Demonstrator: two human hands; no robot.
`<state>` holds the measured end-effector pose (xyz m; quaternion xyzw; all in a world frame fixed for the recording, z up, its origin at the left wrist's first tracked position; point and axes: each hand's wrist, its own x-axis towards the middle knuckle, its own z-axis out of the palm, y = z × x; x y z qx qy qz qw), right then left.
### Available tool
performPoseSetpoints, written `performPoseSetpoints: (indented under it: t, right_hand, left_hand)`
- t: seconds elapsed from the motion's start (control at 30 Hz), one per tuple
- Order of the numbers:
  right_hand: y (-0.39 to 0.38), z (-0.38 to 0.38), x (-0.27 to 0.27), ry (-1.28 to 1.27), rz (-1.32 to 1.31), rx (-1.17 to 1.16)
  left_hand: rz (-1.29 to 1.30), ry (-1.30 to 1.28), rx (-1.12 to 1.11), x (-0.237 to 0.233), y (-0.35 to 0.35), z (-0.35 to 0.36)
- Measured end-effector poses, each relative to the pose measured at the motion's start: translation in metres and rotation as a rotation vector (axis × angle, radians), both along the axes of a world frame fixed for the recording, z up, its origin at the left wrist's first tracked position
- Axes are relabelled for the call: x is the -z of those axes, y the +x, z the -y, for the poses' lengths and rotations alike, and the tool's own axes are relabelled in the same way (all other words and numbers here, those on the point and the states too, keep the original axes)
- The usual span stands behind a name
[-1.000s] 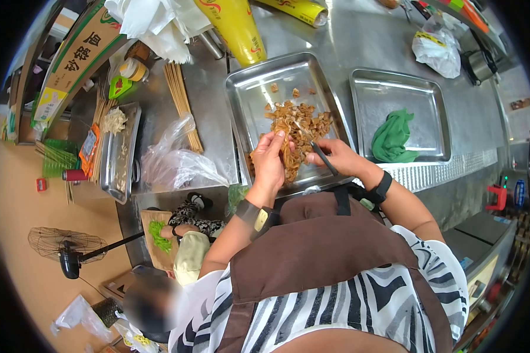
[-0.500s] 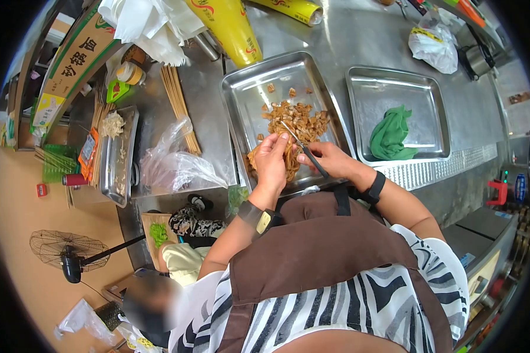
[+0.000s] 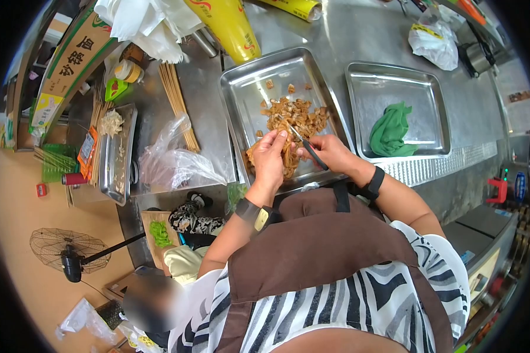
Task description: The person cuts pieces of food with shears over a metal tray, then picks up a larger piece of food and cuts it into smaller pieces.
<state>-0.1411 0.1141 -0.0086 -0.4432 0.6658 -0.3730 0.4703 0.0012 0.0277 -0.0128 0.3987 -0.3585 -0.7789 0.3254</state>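
The metal tray (image 3: 232,100) in front of me holds a heap of small brown cut food pieces (image 3: 303,115). My left hand (image 3: 270,154) pinches a clump of longer brown food strips (image 3: 290,160) over the tray's near part. My right hand (image 3: 331,154) is closed around black-handled scissors (image 3: 314,154), seen edge-on. Their blades point up and left, close to my left fingertips and the heap. The exact spot where blades and food meet is partly hidden by my fingers.
A second metal tray (image 3: 415,91) on the right holds a green cloth (image 3: 390,130). Left stand wooden skewers (image 3: 178,106), a clear plastic bag (image 3: 179,159) and a narrow tray (image 3: 113,167) with pale shreds. A co-worker (image 3: 185,262) sits lower left, near a cutting board (image 3: 154,220) with greens.
The scissors have shifted slightly to the right, and their blades show less than before. Both hands stay over the tray. The view has moved slightly.
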Motion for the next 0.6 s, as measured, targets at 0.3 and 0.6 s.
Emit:
performPoseSetpoints:
  t: [0.3,0.6]
  right_hand:
    - [-0.007,-0.009,0.003,0.040,0.182,-0.014]
    - [-0.016,-0.020,0.001,0.239,0.233,-0.199]
  left_hand:
    - [-0.027,0.013,-0.059,0.004,-0.001,0.002]
    - [-0.026,0.031,-0.094,0.006,0.003,0.004]
